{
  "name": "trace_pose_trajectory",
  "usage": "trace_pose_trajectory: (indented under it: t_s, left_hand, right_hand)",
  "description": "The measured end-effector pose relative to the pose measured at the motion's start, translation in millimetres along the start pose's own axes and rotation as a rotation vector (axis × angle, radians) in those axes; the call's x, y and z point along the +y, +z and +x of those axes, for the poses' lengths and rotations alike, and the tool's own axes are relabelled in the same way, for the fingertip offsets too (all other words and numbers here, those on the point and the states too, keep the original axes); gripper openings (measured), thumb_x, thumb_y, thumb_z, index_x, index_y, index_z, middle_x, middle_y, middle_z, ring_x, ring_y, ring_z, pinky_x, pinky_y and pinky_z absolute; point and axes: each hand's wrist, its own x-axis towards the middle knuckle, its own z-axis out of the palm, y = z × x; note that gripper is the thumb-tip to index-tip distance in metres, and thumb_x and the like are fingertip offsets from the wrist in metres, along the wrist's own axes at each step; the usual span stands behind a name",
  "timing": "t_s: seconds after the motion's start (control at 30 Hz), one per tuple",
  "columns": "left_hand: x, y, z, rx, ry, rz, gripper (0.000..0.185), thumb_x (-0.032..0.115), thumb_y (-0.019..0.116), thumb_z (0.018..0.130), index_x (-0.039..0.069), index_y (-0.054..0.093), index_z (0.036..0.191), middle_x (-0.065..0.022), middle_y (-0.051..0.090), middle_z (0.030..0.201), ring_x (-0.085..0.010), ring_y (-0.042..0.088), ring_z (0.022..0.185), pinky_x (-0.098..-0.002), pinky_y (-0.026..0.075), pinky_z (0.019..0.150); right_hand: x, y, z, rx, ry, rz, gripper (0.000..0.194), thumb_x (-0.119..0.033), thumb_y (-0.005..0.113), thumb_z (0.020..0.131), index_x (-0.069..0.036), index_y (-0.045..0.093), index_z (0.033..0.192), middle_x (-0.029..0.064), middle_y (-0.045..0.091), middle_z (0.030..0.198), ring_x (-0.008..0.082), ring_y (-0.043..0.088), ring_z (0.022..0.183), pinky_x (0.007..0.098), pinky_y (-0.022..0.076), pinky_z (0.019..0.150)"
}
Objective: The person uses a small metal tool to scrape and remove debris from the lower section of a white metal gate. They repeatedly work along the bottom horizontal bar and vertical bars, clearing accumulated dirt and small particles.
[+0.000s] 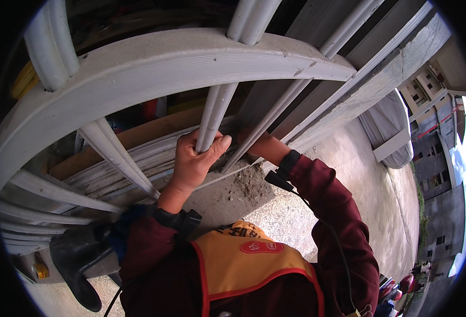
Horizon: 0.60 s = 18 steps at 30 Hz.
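Observation:
In the head view, my left hand (197, 158) is wrapped around a white metal bar (216, 115) of a window grille, with the thumb against its side. My right hand (261, 146) reaches between the grille bars at the right, behind a thinner-looking bar (270, 115); its fingers are in shadow and partly hidden, so what they hold or touch cannot be told. A wide white crossbar (169, 65) of the grille arches above both hands. Behind the bars runs a dirty white window sill track (137, 158). Crumbled mortar or dirt (252, 184) lies on the ledge below my right hand.
A black rubber boot (74, 261) and a yellow can (40, 270) are at the lower left. Stone trim (403, 65) edges the window at the right. Farther off are a covered vehicle (391, 130), concrete ground, buildings and several people (395, 293) at the lower right.

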Motion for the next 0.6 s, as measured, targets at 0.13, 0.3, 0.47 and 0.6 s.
trace_pose_trajectory:
  t_s: [0.13, 0.3, 0.47, 0.6]
  left_hand:
    - [-1.6, -0.6, -1.1, 0.017, 0.001, 0.03, 0.023, 0.022, 0.073, 0.086, 0.003, 0.062, 0.079, 0.0074, 0.044, 0.06, -0.0029, 0.039, 0.059, -0.0212, 0.033, 0.054]
    - [-2.3, -1.0, -0.2, -0.006, -0.013, 0.022, 0.023, 0.023, 0.072, 0.086, 0.004, 0.062, 0.078, 0.0076, 0.043, 0.061, -0.0029, 0.037, 0.059, -0.0218, 0.032, 0.053]
    - [-0.4, -1.8, -0.2, -0.026, 0.049, 0.023, 0.018, 0.017, 0.07, 0.087, 0.002, 0.064, 0.08, 0.0032, 0.055, 0.065, -0.003, 0.047, 0.06, -0.0208, 0.037, 0.054]
    - [4.4, -1.9, -0.2, -0.037, 0.042, 0.032, 0.02, 0.019, 0.072, 0.086, 0.003, 0.064, 0.08, 0.0048, 0.055, 0.067, -0.0031, 0.047, 0.063, -0.0215, 0.038, 0.057]
  right_hand:
    - [-10.9, -35.8, -13.0, -0.043, 0.018, 0.025, 0.01, -0.02, 0.057, 0.08, -0.013, 0.064, 0.079, 0.0065, 0.064, 0.086, 0.028, 0.061, 0.09, 0.0427, 0.0464, 0.078]
    - [-15.5, -64.2, -5.4, 0.031, 0.001, 0.119, 0.013, -0.019, 0.061, 0.075, -0.007, 0.067, 0.072, 0.0136, 0.067, 0.076, 0.0339, 0.067, 0.074, 0.0439, 0.0522, 0.063]
    - [-17.3, -48.4, -1.4, 0.129, 0.0, 0.211, 0.016, -0.016, 0.06, 0.078, -0.008, 0.07, 0.087, 0.0141, 0.069, 0.086, 0.0328, 0.068, 0.082, 0.0432, 0.0541, 0.069]
    - [-8.8, -35.4, -4.4, 0.101, 0.012, 0.346, 0.026, -0.02, 0.056, 0.083, -0.013, 0.067, 0.106, 0.0131, 0.068, 0.096, 0.0318, 0.067, 0.089, 0.0413, 0.0544, 0.076]
